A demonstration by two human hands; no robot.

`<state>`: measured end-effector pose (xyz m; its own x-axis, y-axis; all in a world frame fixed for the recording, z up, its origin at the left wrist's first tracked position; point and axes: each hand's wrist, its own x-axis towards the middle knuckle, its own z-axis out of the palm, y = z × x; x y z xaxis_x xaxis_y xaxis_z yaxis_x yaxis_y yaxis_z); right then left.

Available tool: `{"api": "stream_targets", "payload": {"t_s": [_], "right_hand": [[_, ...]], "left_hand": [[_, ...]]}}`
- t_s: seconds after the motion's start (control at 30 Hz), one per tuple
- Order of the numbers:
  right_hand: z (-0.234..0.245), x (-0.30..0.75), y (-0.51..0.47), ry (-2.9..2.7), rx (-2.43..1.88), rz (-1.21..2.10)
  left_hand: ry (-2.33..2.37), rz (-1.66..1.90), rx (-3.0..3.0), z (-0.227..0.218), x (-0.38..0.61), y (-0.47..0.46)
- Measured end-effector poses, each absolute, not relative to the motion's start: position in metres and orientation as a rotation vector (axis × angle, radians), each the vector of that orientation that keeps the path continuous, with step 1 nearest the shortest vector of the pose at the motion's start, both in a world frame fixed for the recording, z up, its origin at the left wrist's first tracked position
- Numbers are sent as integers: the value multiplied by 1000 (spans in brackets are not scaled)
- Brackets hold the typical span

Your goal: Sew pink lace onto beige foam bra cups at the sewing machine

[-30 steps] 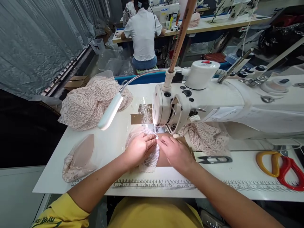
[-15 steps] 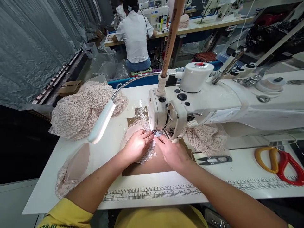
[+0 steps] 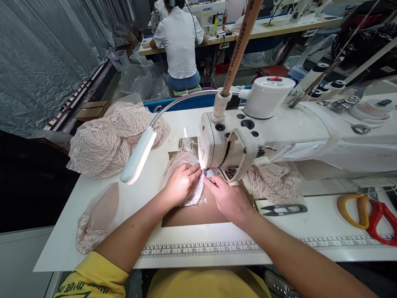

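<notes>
A pale pink lace piece (image 3: 194, 194) lies under the presser foot of a white sewing machine (image 3: 248, 136). My left hand (image 3: 180, 184) rests on the lace with its fingers pressed down flat, just left of the needle. My right hand (image 3: 225, 196) lies to the right of the needle, its fingertips pinching the lace edge by the foot. Under the lace a brown sheet (image 3: 198, 215) covers the table (image 3: 155, 194).
A pile of pink lace (image 3: 108, 136) sits at the back left, a padded cup (image 3: 99, 215) at the front left, more lace (image 3: 276, 182) behind the machine. Thread snips (image 3: 283, 210) and red and yellow scissors (image 3: 369, 213) lie right. A lamp (image 3: 138, 155) hangs over. Another person sits ahead.
The lace has been fed further under the foot, away from me, and both hands have followed it toward the needle. More brown sheet shows in front.
</notes>
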<state>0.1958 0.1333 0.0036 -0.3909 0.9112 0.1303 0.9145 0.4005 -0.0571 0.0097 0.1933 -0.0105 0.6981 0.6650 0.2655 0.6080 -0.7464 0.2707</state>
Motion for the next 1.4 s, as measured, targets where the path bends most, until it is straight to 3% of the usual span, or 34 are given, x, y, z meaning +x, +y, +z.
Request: {"api": "stream_targets", "payload": {"t_s": [0.47, 0.6, 0.77, 0.93, 1.07, 1.17, 1.3, 1.4], "right_hand": [[-17, 204, 133, -2387, -1484, -148], [-21, 208, 136, -2403, -1393, -131], [-25, 212, 137, -2378, -1398, -9], [-9, 213, 129, -2269, -1365, 424], [16, 202, 106, -2126, -1243, 1202], [27, 177, 84, -1886, -981, 1728], [26, 138, 62, -1313, -772, 2010], [26, 138, 49, -1015, -784, 1986]], "left_hand": [[1568, 219, 2621, 21, -6, 161], [1758, 415, 2505, 35, -61, 137], [2375, 733, 1983, 23, -172, 99], [2356, 896, 1768, 7, -213, 53], [1798, 1261, 1465, 21, -173, 25], [1372, 1246, 1459, 39, -126, 20], [1079, 1052, 1638, 52, -71, 41], [1175, 997, 1933, 47, -50, 68]]}}
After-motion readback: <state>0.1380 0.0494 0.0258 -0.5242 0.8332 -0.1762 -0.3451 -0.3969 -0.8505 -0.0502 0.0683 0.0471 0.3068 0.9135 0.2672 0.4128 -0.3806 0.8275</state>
